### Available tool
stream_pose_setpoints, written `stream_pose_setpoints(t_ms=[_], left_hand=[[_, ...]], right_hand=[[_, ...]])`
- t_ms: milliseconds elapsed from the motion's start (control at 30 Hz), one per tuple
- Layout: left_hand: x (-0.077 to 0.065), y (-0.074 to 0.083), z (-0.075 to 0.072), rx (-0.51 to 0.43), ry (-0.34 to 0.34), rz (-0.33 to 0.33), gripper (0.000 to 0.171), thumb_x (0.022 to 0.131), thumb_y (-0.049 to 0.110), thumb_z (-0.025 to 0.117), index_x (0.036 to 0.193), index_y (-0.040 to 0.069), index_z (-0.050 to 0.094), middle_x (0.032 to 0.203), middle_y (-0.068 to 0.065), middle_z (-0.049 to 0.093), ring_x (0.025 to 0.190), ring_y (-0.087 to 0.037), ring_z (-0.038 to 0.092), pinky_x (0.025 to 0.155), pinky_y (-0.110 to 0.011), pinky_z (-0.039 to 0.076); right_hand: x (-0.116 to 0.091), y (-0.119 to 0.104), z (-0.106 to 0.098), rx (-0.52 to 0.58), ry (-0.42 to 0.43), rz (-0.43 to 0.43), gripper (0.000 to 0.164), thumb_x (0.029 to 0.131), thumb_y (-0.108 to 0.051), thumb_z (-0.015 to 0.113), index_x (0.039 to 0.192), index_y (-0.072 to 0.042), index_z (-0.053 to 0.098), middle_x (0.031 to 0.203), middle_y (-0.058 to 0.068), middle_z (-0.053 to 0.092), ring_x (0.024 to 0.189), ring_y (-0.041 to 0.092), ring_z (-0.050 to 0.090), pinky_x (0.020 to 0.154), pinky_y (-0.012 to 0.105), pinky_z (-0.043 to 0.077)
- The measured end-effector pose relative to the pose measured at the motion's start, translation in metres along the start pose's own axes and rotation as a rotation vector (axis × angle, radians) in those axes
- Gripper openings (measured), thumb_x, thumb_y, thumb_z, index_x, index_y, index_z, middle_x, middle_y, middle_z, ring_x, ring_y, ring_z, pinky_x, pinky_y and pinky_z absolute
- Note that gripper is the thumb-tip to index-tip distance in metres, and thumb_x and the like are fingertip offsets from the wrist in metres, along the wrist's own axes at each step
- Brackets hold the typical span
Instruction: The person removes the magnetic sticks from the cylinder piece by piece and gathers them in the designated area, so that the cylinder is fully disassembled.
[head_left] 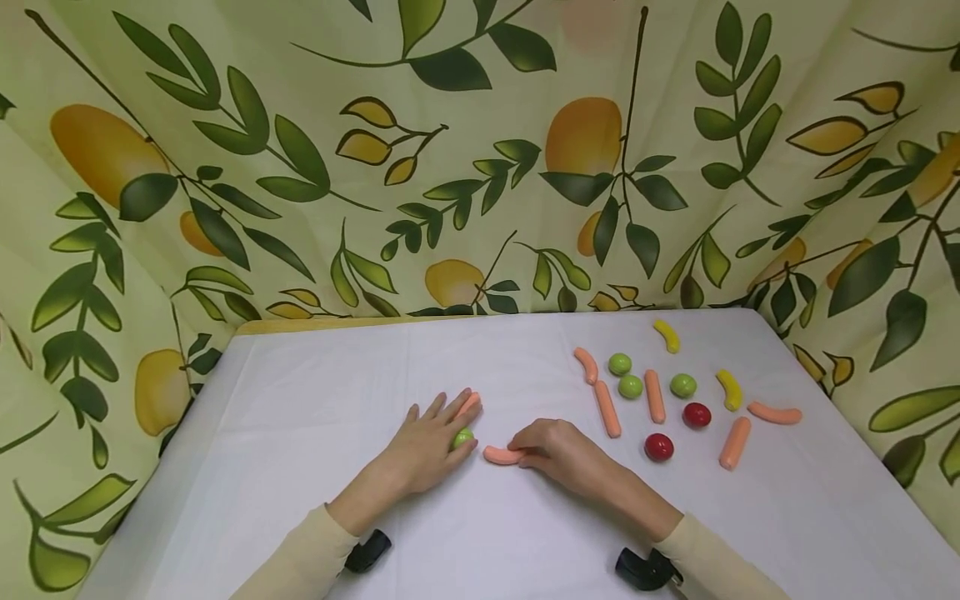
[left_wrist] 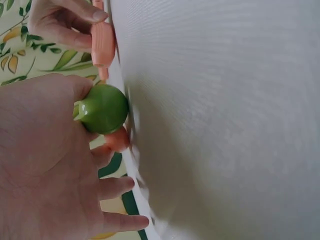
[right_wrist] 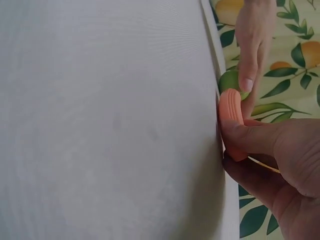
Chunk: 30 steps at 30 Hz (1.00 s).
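Note:
My right hand [head_left: 566,458] pinches one end of a curved pink toy sausage [head_left: 500,455] between thumb and fingertips, low over the white tabletop. In the right wrist view its ridged side [right_wrist: 231,105] shows. To its left, my left hand [head_left: 431,450] lies palm down with the fingers spread and fairly straight. A round green toy fruit [head_left: 463,437] sits between that hand's thumb and index finger; the left wrist view shows the green fruit [left_wrist: 104,109] close under the palm. Another pink sausage [head_left: 471,402] is by the left fingertips, partly hidden by them.
On the right side of the white-covered table [head_left: 315,400] lie several pink sausages [head_left: 655,397], several green fruits [head_left: 630,386], two red fruits [head_left: 659,447] and two yellow bananas [head_left: 729,390]. A leaf-patterned curtain [head_left: 480,208] hangs behind and at both sides.

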<state>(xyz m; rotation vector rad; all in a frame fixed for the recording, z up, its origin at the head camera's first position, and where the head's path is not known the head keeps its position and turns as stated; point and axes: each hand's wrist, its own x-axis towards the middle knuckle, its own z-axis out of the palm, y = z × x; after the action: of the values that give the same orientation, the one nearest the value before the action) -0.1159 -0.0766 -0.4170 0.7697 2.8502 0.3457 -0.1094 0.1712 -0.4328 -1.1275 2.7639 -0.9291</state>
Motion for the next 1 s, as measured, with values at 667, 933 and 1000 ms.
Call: stream_pose_setpoints(t_ms=[667, 933, 1000], left_hand=[[-0.001, 0.005, 0.003, -0.009, 0.038, 0.017, 0.055, 0.102, 0.04, 0.047, 0.151, 0.015, 0.04, 0.16, -0.006, 0.026, 0.141, -0.042, 0.031, 0.108, -0.068, 0.026], [-0.002, 0.004, 0.005, -0.061, 0.033, 0.016, 0.055, 0.102, 0.039, 0.047, 0.152, 0.017, 0.038, 0.161, -0.005, 0.025, 0.142, -0.042, 0.03, 0.107, -0.068, 0.026], [-0.002, 0.003, 0.005, -0.063, 0.035, 0.017, 0.055, 0.102, 0.039, 0.047, 0.152, 0.017, 0.038, 0.161, -0.004, 0.025, 0.142, -0.041, 0.029, 0.107, -0.068, 0.025]], right_hand=[[-0.044, 0.019, -0.064, -0.067, 0.152, 0.179, 0.027, 0.078, 0.002, 0.079, 0.1, -0.012, 0.075, 0.095, -0.008, 0.072, 0.086, 0.007, 0.065, 0.076, 0.03, 0.057], [-0.078, 0.04, -0.097, -0.044, 0.207, 0.349, 0.032, 0.077, 0.006, 0.078, 0.108, -0.002, 0.073, 0.099, 0.004, 0.071, 0.088, 0.022, 0.068, 0.069, 0.03, 0.058], [-0.088, 0.046, -0.103, -0.066, 0.236, 0.369, 0.032, 0.078, 0.004, 0.078, 0.109, -0.001, 0.072, 0.097, 0.006, 0.07, 0.085, 0.022, 0.067, 0.068, 0.029, 0.058]])
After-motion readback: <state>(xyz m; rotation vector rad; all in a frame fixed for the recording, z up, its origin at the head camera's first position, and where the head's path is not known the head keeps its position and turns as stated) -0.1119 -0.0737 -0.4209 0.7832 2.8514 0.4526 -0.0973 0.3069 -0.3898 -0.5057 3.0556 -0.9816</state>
